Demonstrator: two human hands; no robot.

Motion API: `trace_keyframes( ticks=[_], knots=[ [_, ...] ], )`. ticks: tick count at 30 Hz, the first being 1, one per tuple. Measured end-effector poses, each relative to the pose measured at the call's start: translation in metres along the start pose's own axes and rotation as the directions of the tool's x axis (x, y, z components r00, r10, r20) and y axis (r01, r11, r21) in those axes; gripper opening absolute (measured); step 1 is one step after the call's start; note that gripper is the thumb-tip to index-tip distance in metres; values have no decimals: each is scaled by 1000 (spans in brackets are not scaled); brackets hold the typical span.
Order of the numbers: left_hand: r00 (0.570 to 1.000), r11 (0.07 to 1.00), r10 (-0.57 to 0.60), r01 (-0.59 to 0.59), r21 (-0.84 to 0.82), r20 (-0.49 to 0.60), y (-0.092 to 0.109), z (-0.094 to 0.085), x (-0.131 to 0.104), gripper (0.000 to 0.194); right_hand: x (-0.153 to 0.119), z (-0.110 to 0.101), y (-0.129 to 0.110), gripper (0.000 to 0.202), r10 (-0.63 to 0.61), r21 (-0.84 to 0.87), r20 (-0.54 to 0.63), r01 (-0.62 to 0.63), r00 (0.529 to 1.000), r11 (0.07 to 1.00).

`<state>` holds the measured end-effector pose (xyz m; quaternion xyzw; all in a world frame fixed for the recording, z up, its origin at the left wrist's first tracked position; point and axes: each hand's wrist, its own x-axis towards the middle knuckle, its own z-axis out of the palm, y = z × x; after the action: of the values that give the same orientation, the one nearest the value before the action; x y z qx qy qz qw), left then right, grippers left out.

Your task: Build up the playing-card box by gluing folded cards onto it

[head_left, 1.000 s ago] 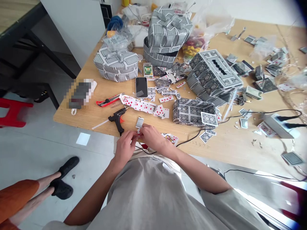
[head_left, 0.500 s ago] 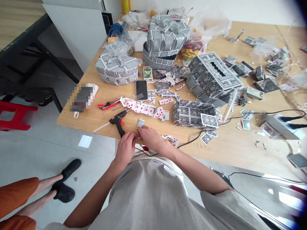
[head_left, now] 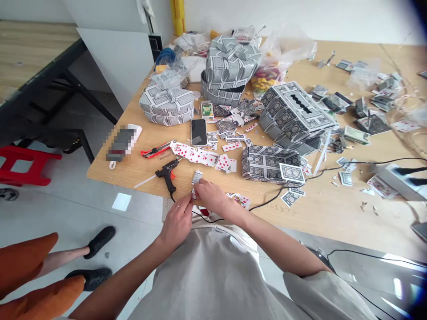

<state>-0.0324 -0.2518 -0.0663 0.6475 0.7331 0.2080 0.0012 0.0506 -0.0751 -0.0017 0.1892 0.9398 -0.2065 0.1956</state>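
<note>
At the table's front edge, my right hand (head_left: 211, 197) is closed on a small grey-patterned strip of playing card (head_left: 197, 177), whose far end sticks out beyond the fingers. My left hand (head_left: 178, 219) presses its fingertips together at the near end of the same strip; the fingers partly hide it. Just left of the strip lies a black hot glue gun (head_left: 166, 173) with an orange trigger and a white glue stick. Beyond the hands stretches a joined band of red playing cards (head_left: 196, 155). A face card (head_left: 240, 199) lies right of my right wrist.
A red utility knife (head_left: 156, 150) and a black phone (head_left: 199, 132) lie farther back. Around them stand an open card basket (head_left: 267, 164), a slotted card box (head_left: 296, 111) and lidded card boxes (head_left: 167, 106). A black cable (head_left: 267, 203) crosses the front. Another person's legs (head_left: 63, 262) are at left.
The camera view has tilted, so the table appears lower. My left hand has drawn slightly down and away from the strip's middle. The other person's feet have shifted.
</note>
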Motion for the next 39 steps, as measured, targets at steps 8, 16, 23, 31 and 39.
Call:
trace_keyframes(
  ticks=[8, 16, 23, 31, 39],
  knots=[
    [998, 999, -27, 28, -22, 59, 1, -3, 0, 55, -2, 3, 8, 22, -27, 39, -30, 28, 999, 999],
    [997, 998, -34, 37, -42, 73, 0, -2, -2, 56, 7, -8, 4, 24, -30, -47, -9, 29, 1000, 998],
    [995, 999, -19, 23, -33, 97, 0, -7, 0, 51, 7, -12, 4, 23, -42, -55, -1, 42, 999, 998],
    [997, 996, -37, 42, -84, 65, 0, -7, -1, 45, 4, -10, 4, 25, -44, -67, -2, 44, 999, 997],
    [996, 997, -40, 45, -56, 80, -2, -5, 2, 33, 7, -13, 13, 22, -99, -40, 35, 100, 995, 994]
  ],
)
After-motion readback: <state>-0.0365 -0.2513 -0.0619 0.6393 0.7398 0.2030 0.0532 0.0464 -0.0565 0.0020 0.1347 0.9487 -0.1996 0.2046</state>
